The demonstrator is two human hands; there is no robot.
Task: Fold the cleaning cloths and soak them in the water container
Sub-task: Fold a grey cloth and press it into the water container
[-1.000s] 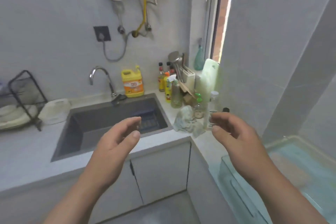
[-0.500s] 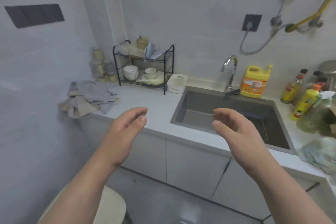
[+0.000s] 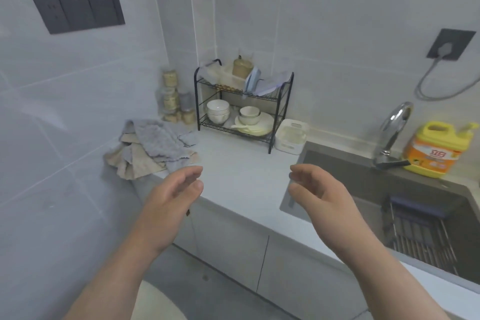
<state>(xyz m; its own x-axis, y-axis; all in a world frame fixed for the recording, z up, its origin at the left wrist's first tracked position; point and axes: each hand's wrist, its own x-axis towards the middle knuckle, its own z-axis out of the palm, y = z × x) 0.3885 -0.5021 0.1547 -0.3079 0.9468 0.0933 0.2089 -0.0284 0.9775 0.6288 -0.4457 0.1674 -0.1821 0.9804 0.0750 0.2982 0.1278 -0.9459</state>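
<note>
Cloths: rumpled grey and beige terry cloths [image 3: 152,149] heaped left of centre on smooth white counter [image 3: 241,176].
Left hand [image 3: 170,197]: relaxed, holding nothing.
Right hand [image 3: 320,193]: relaxed, holding nothing.

Pale tiled walls [image 3: 337,21] meet a white counter [image 3: 241,171] over grey cabinets [image 3: 233,247].

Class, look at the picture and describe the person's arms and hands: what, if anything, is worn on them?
Nothing worn shows. The left hand and right hand have no gloves, rings or watch; the left forearm and right forearm are bare, with no sleeve in view.
</note>
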